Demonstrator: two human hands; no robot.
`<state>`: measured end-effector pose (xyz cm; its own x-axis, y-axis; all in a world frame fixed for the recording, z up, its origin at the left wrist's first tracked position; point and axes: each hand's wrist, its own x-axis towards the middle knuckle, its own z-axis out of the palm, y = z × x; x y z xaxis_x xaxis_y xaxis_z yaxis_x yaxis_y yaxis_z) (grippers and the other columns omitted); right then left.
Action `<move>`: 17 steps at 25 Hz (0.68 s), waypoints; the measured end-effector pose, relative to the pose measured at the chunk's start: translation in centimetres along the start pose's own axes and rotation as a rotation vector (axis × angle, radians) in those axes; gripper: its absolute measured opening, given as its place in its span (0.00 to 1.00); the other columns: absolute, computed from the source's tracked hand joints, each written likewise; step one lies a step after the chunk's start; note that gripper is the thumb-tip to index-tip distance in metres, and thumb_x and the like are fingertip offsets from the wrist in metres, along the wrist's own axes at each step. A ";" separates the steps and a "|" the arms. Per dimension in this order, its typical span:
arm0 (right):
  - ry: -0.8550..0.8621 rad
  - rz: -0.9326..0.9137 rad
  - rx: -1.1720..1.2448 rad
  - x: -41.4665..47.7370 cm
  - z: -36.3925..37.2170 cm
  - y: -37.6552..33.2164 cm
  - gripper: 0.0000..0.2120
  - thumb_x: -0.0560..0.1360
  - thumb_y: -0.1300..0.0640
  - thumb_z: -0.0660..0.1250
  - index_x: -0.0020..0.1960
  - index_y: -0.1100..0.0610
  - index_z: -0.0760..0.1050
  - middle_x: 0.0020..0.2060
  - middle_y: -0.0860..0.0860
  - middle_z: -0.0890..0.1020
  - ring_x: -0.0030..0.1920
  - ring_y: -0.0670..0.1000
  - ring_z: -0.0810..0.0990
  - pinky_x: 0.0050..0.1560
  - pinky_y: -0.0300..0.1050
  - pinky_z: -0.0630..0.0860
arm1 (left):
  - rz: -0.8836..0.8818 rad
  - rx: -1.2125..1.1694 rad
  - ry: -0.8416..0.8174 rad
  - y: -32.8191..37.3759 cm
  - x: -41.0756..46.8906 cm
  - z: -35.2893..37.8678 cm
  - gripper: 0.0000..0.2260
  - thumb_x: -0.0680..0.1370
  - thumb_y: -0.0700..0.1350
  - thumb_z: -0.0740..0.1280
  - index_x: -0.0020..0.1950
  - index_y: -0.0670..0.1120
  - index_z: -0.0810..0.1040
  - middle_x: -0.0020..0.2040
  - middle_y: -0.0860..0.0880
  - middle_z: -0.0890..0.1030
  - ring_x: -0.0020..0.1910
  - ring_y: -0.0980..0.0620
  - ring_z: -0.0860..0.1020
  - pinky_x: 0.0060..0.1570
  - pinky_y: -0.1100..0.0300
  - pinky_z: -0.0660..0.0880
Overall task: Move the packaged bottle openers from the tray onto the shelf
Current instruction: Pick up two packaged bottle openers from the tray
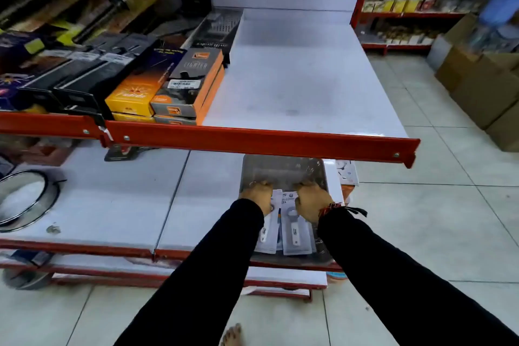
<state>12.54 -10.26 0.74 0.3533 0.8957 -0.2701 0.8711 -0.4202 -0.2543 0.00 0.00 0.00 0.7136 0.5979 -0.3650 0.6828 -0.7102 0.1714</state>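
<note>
A steel tray (283,174) rests on the lower white shelf, partly under the red front rail of the upper shelf (309,78). In the tray lie packaged bottle openers (295,236), white handles on white cards. My left hand (257,196) and my right hand (311,201) are both down in the tray, fingers curled over the tops of the packages. Whether each hand truly grips a package or only rests on it is hidden by the knuckles. The right half of the upper shelf is bare white board.
Boxed lighters (191,84) and other packaged kitchen tools fill the upper shelf's left half. A round metal sieve (25,199) lies on the lower shelf at left. Cardboard boxes (483,87) stand on the tiled floor at right. A red rail (261,140) overhangs the tray.
</note>
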 end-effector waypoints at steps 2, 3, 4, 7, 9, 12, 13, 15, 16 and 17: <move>-0.038 0.024 -0.096 1.6 0.5 0.2 0.23 0.76 0.57 0.59 0.71 0.56 0.70 0.69 0.58 0.71 0.67 0.62 0.72 0.63 0.56 0.75 | -0.016 0.094 -0.039 -0.1 1.6 0.3 0.26 0.76 0.46 0.70 0.73 0.45 0.69 0.72 0.43 0.71 0.70 0.40 0.71 0.68 0.48 0.71; -0.053 0.026 -0.144 2.4 0.9 0.4 0.23 0.77 0.56 0.58 0.71 0.56 0.70 0.70 0.58 0.71 0.67 0.62 0.71 0.64 0.56 0.74 | -0.022 0.139 -0.049 -0.3 2.3 0.7 0.28 0.75 0.48 0.71 0.74 0.46 0.69 0.72 0.44 0.70 0.71 0.41 0.70 0.69 0.47 0.69; -0.079 0.034 -0.173 2.8 0.9 0.4 0.23 0.77 0.56 0.58 0.72 0.56 0.70 0.70 0.58 0.70 0.68 0.62 0.71 0.64 0.57 0.73 | -0.012 0.168 -0.050 -0.5 2.6 0.7 0.28 0.75 0.50 0.71 0.73 0.46 0.69 0.72 0.44 0.70 0.72 0.42 0.68 0.70 0.47 0.67; -0.073 0.003 -0.221 3.5 1.4 0.5 0.21 0.77 0.54 0.57 0.69 0.54 0.73 0.70 0.57 0.71 0.68 0.61 0.70 0.65 0.57 0.72 | 0.021 0.251 -0.027 -1.0 3.4 1.3 0.28 0.73 0.54 0.72 0.70 0.46 0.71 0.71 0.44 0.70 0.72 0.43 0.68 0.71 0.48 0.65; -0.041 0.001 -0.200 3.5 1.4 0.6 0.20 0.77 0.54 0.58 0.67 0.54 0.76 0.67 0.57 0.73 0.67 0.61 0.71 0.65 0.55 0.73 | 0.027 0.295 -0.004 -1.1 3.4 1.2 0.27 0.73 0.54 0.71 0.70 0.47 0.71 0.70 0.45 0.71 0.71 0.44 0.69 0.71 0.49 0.63; -0.011 -0.002 -0.174 2.9 1.1 0.6 0.19 0.77 0.53 0.58 0.65 0.56 0.77 0.65 0.57 0.76 0.66 0.60 0.73 0.64 0.54 0.74 | 0.054 0.342 0.027 -1.0 2.9 0.9 0.24 0.75 0.53 0.69 0.69 0.48 0.72 0.69 0.46 0.73 0.70 0.45 0.71 0.70 0.50 0.63; -0.002 -0.007 -0.173 2.7 1.0 0.5 0.19 0.77 0.54 0.58 0.65 0.56 0.77 0.65 0.56 0.76 0.66 0.59 0.73 0.65 0.54 0.74 | 0.057 0.347 0.034 -1.0 2.6 0.8 0.23 0.75 0.52 0.69 0.69 0.48 0.73 0.69 0.46 0.74 0.69 0.44 0.71 0.70 0.49 0.63; 0.013 -0.011 -0.149 2.3 0.7 0.4 0.18 0.77 0.54 0.59 0.64 0.55 0.78 0.65 0.55 0.77 0.65 0.59 0.74 0.65 0.54 0.75 | 0.056 0.337 0.046 -1.1 2.0 0.7 0.23 0.76 0.51 0.68 0.70 0.49 0.73 0.69 0.45 0.74 0.69 0.44 0.72 0.72 0.49 0.62; 0.025 -0.006 -0.134 2.0 0.5 0.3 0.18 0.77 0.54 0.59 0.64 0.54 0.78 0.64 0.55 0.78 0.64 0.59 0.75 0.64 0.54 0.75 | 0.051 0.322 0.063 -1.1 1.7 0.6 0.22 0.76 0.50 0.68 0.70 0.49 0.73 0.69 0.45 0.74 0.69 0.44 0.72 0.72 0.49 0.62; 0.039 -0.004 -0.122 1.7 0.2 0.3 0.17 0.77 0.55 0.59 0.62 0.54 0.79 0.63 0.55 0.79 0.63 0.59 0.77 0.63 0.54 0.76 | 0.049 0.297 0.089 -1.0 1.3 0.4 0.22 0.76 0.50 0.67 0.70 0.48 0.73 0.69 0.45 0.74 0.69 0.43 0.72 0.72 0.50 0.63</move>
<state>13.37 -8.88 0.03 0.3604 0.9034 -0.2322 0.9069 -0.3976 -0.1394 0.18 1.38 -1.08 0.7641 0.5815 -0.2794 0.5812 -0.8084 -0.0931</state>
